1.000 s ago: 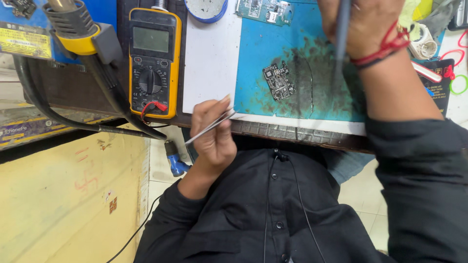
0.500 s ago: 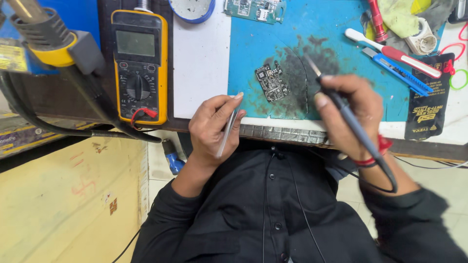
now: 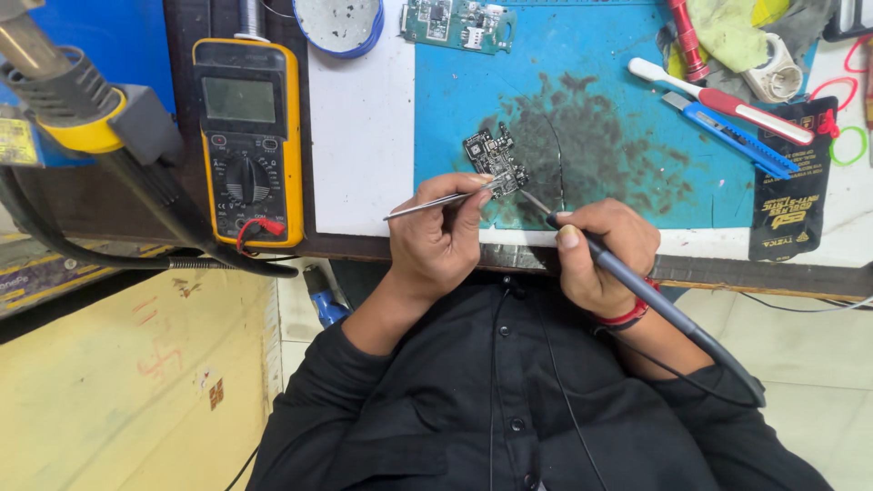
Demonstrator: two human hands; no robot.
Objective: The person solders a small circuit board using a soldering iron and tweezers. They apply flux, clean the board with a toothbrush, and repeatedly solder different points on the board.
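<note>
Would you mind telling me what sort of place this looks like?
Most likely an electronics repair bench: a yellow multimeter, a small circuit board on a stained blue work mat, and a soldering iron in the right hand.

bare white sheet (image 3: 359, 136) left of small circuit board (image 3: 496, 159), multimeter (image 3: 247, 141) beyond

The circuit board (image 3: 496, 162) lies on the mat (image 3: 618, 109), right of the multimeter (image 3: 247, 141).

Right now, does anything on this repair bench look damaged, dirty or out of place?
The blue mat has a large dark scorched-looking stain in its middle, right where the small circuit board lies. The left hand holds tweezers and the right hand a soldering iron at it. Otherwise nothing stands out.
</note>
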